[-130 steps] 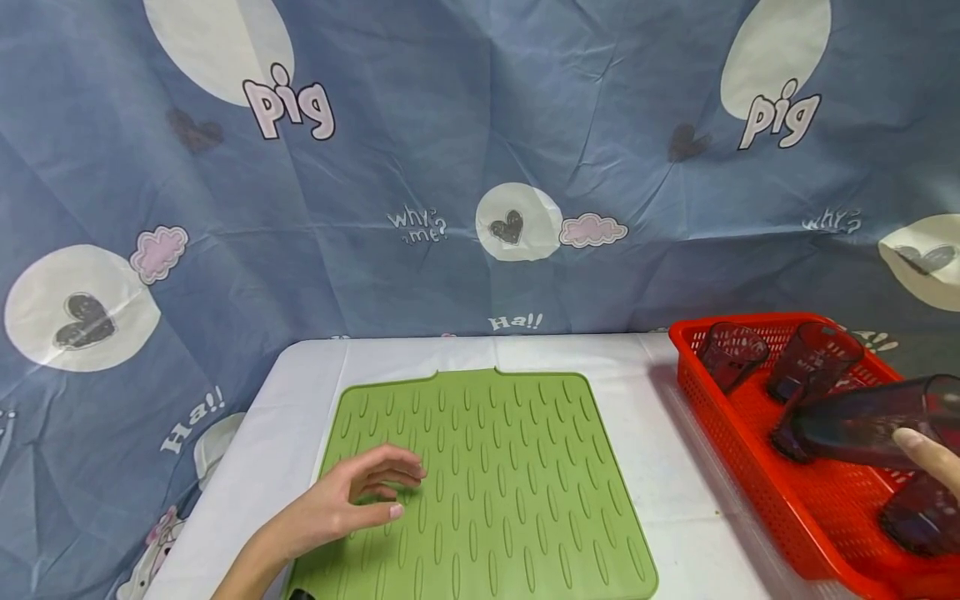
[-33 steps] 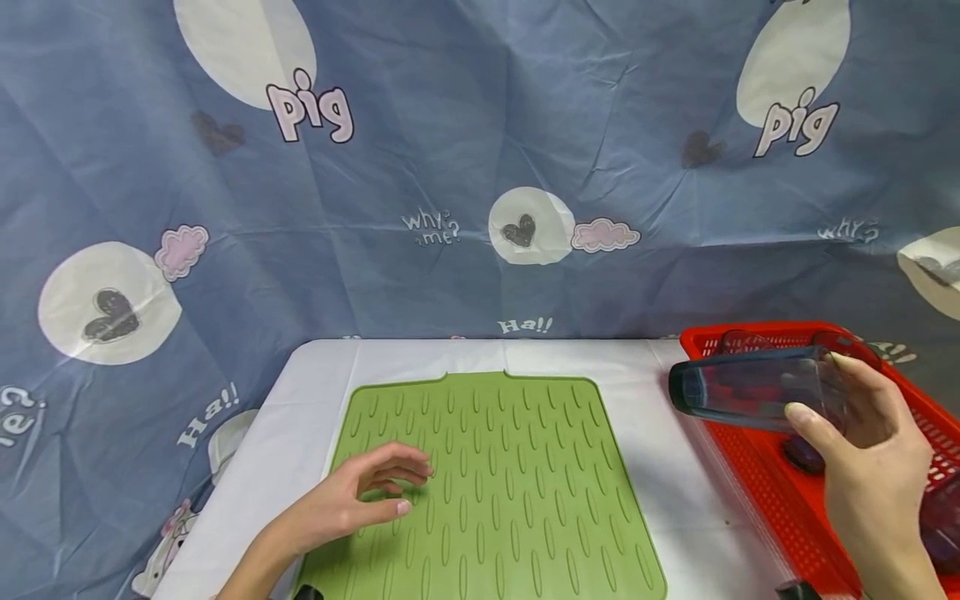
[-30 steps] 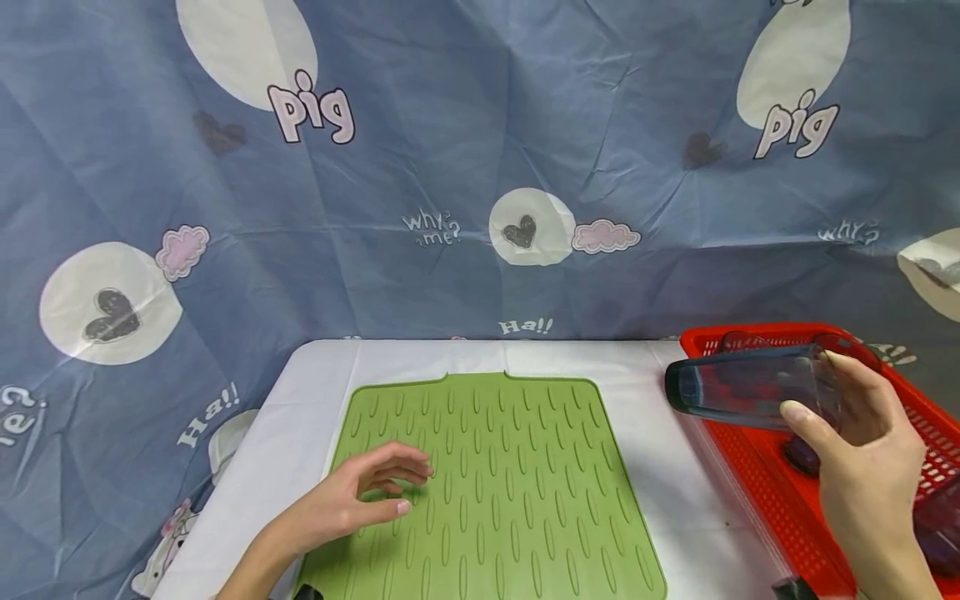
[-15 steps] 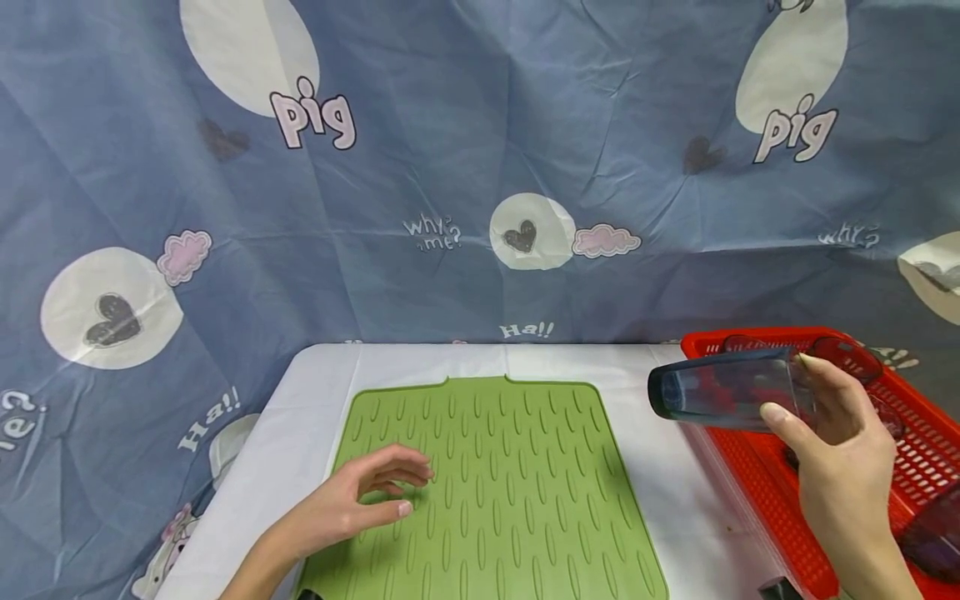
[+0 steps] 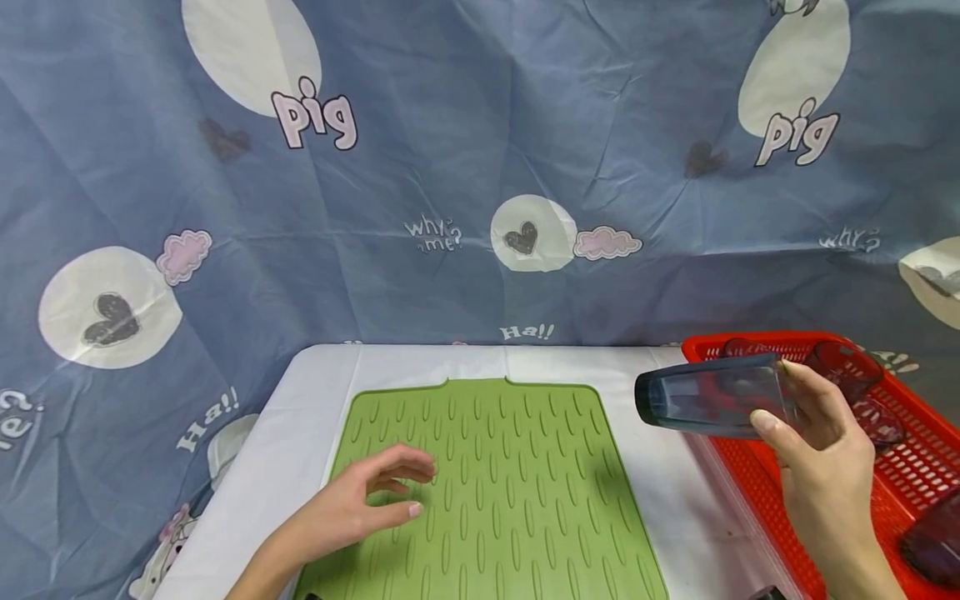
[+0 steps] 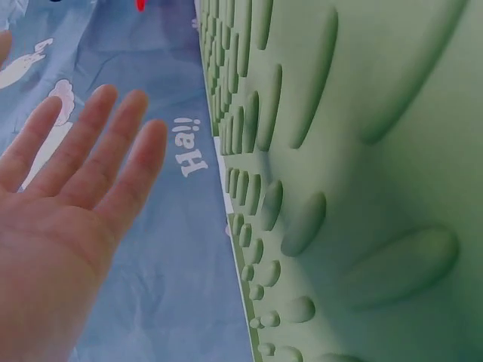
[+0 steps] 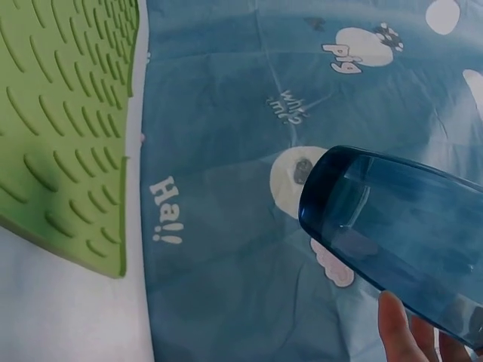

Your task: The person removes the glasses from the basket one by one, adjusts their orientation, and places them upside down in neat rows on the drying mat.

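My right hand (image 5: 828,458) grips a clear blue drinking glass (image 5: 708,396) near its rim, thumb on the near side. The glass lies sideways in the air, its thick dark base pointing left, between the red basket and the green mat. In the right wrist view the tumbler's base (image 7: 324,192) faces the mat and the fingertips (image 7: 396,324) press its wall. My left hand (image 5: 367,500) hovers over the left part of the green ridged mat (image 5: 510,500), fingers loosely bent and holding nothing. The left wrist view shows that palm (image 6: 56,234) with fingers spread beside the mat.
A red perforated basket (image 5: 772,492) stands at the right of the white-covered table (image 5: 675,517). Several tinted glasses, among them one at the back (image 5: 847,367) and one in front (image 5: 937,537), sit inside it. A blue printed curtain (image 5: 420,292) hangs behind the table.
The right hand has lifted the glass from the basket and carried it left, past the basket's near side toward the mat. The left hand has stayed nearly still over the mat.
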Demonstrator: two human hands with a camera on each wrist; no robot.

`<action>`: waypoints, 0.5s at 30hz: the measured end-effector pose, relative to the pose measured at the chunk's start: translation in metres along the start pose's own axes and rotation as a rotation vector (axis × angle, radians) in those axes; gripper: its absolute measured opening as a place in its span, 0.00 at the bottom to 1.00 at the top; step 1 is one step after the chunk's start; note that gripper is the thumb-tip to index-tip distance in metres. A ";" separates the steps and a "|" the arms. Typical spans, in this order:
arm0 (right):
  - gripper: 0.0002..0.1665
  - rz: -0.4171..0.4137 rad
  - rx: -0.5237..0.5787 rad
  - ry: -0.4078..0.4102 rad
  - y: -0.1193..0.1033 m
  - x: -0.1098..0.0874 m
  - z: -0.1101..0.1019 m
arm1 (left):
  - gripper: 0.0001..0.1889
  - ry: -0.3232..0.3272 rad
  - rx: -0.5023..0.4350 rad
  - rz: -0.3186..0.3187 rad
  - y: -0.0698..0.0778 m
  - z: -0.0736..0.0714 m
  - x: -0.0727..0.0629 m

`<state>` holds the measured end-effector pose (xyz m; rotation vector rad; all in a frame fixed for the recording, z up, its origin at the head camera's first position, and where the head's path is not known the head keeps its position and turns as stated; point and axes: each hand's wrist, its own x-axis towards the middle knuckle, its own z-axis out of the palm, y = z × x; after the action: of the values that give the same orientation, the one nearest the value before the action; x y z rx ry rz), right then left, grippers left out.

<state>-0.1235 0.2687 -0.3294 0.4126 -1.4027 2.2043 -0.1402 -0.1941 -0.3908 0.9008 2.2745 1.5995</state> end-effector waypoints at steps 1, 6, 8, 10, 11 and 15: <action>0.33 0.003 0.007 -0.005 0.001 0.000 0.000 | 0.20 -0.003 -0.009 0.012 0.000 0.000 0.000; 0.33 0.019 -0.009 -0.013 0.005 -0.001 0.001 | 0.21 -0.004 -0.034 0.058 0.002 0.003 0.001; 0.33 0.027 -0.007 -0.009 0.006 -0.001 0.002 | 0.21 0.004 -0.029 0.073 0.003 0.005 0.001; 0.33 0.033 0.002 -0.005 0.006 -0.001 0.002 | 0.21 0.009 -0.024 0.083 0.005 0.007 0.002; 0.33 0.036 0.007 -0.002 0.007 -0.001 0.002 | 0.21 0.011 -0.021 0.085 0.006 0.008 0.002; 0.32 0.046 0.024 0.004 0.008 -0.001 0.004 | 0.21 0.017 -0.020 0.076 0.010 0.012 0.004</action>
<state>-0.1266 0.2625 -0.3342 0.3880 -1.3978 2.2592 -0.1342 -0.1801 -0.3859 0.9838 2.2570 1.6643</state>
